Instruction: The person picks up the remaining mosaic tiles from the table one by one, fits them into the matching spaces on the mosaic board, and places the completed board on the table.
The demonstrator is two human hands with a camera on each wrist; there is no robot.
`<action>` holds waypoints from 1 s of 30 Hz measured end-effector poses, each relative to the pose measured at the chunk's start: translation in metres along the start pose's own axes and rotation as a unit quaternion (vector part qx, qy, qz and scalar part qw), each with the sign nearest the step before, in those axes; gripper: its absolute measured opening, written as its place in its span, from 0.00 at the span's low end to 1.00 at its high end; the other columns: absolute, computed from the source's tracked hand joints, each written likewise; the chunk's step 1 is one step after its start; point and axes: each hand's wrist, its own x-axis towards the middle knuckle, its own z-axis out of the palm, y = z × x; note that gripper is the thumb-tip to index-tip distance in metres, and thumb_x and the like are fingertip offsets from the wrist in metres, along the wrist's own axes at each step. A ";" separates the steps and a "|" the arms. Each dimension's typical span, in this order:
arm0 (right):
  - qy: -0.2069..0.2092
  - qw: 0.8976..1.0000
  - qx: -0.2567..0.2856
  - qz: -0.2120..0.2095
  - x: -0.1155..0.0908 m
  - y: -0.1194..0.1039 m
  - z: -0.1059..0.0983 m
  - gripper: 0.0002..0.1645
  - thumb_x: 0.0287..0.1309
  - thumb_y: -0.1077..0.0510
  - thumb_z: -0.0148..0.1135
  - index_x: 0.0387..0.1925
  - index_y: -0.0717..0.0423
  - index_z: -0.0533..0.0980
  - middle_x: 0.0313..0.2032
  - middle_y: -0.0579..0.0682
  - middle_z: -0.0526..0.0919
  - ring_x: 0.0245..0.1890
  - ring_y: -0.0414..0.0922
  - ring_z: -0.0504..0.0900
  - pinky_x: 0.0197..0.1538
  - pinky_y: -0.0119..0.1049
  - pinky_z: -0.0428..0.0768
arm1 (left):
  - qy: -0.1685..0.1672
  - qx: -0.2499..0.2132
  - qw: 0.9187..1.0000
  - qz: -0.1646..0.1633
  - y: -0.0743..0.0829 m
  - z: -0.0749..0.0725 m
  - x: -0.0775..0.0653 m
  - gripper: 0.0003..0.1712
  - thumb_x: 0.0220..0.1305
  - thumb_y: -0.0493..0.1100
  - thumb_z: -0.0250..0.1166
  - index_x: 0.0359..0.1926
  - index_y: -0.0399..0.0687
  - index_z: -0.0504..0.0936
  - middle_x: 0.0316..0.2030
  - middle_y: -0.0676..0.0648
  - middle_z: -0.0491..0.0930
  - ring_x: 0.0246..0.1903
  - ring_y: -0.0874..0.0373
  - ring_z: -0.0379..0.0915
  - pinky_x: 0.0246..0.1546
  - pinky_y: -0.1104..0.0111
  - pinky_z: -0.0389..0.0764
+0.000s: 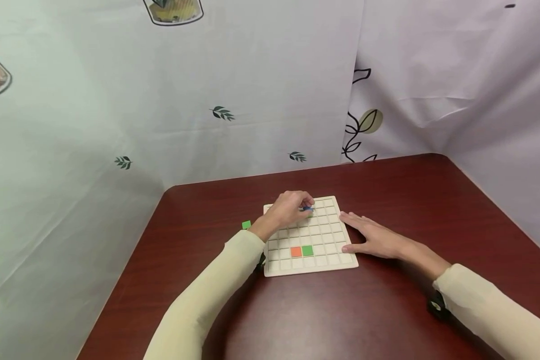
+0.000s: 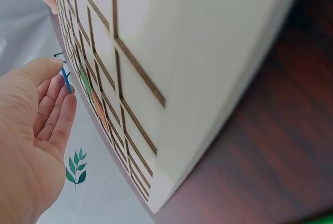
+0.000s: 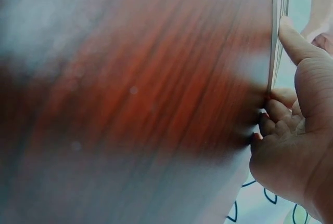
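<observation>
A cream board [image 1: 279, 270] divided into square cells lies on the table. Above its far part, my left hand [image 1: 290, 207] pinches a thin blue tile [image 2: 66, 80] between thumb and fingers; the tile appears edge-on in the left wrist view. Just under those fingertips a bit of green shows on the board, mostly hidden. An orange tile [image 1: 296, 252] and a green tile [image 1: 307, 250] sit side by side in cells near the front. At the board's right edge rests my right hand [image 1: 378, 239], its thumb and fingers spread and touching the rim.
Left of the board, another green tile [image 1: 246, 225] lies on the dark red table [image 1: 297, 315], partly behind the left wrist. A pale printed curtain [image 1: 261, 140] hangs along the table's back and sides.
</observation>
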 end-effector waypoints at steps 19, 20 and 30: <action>0.005 1.000 0.001 -0.002 0.001 -0.003 0.003 0.59 0.65 0.37 0.73 0.82 0.64 0.57 0.81 0.63 0.57 0.82 0.64 0.50 0.79 0.64 0.49 | -0.017 0.049 0.998 0.020 0.000 0.007 0.005 0.13 0.71 0.43 0.74 0.53 0.49 0.87 0.47 0.53 0.87 0.46 0.64 0.82 0.51 0.72 0.81; 0.005 1.000 0.001 -0.002 0.001 -0.003 0.003 0.59 0.65 0.37 0.73 0.82 0.64 0.57 0.81 0.63 0.57 0.82 0.64 0.51 0.79 0.64 0.49 | -0.017 0.050 0.998 0.020 0.000 0.007 0.005 0.13 0.71 0.44 0.74 0.53 0.49 0.87 0.47 0.53 0.87 0.46 0.64 0.82 0.51 0.72 0.81; 0.004 1.000 -0.001 -0.003 0.000 0.000 0.002 0.59 0.65 0.37 0.73 0.82 0.64 0.56 0.81 0.63 0.57 0.82 0.64 0.50 0.79 0.65 0.49 | -0.020 0.050 0.998 0.025 -0.001 0.009 0.005 0.15 0.71 0.45 0.74 0.56 0.50 0.87 0.49 0.54 0.87 0.49 0.65 0.82 0.54 0.71 0.81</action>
